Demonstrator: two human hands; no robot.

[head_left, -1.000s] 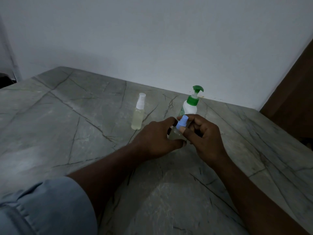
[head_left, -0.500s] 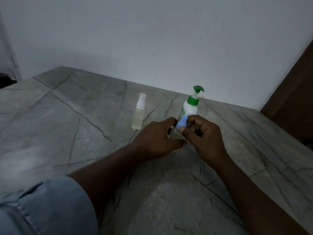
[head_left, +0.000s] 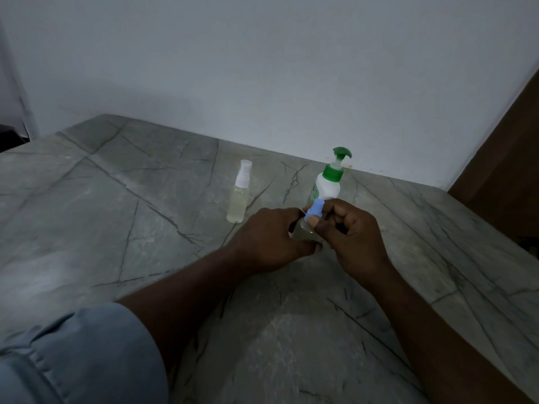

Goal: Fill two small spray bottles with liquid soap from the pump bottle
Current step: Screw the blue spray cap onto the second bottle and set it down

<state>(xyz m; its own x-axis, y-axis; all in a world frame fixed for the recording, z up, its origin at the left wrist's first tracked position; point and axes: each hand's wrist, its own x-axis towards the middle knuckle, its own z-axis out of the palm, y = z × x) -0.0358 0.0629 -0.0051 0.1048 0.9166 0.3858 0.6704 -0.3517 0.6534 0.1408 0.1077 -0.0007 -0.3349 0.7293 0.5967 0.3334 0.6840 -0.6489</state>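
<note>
A small clear spray bottle (head_left: 303, 231) with a blue spray cap (head_left: 314, 210) is held just above the marble table. My left hand (head_left: 268, 237) grips its body and hides most of it. My right hand (head_left: 350, 234) pinches the blue cap between thumb and fingers. A second small spray bottle (head_left: 239, 199), white-capped and filled with pale yellowish liquid, stands upright to the left. The white pump bottle (head_left: 329, 185) with a green pump head stands just behind my hands.
The grey veined marble table (head_left: 116, 205) runs back to a white wall. A brown wooden panel (head_left: 507, 176) stands at the right, beyond the table's right edge. My blue sleeve (head_left: 73, 360) fills the lower left corner.
Both hands stay on the blue-capped bottle in the same spot; the right fingers shift slightly around the cap.
</note>
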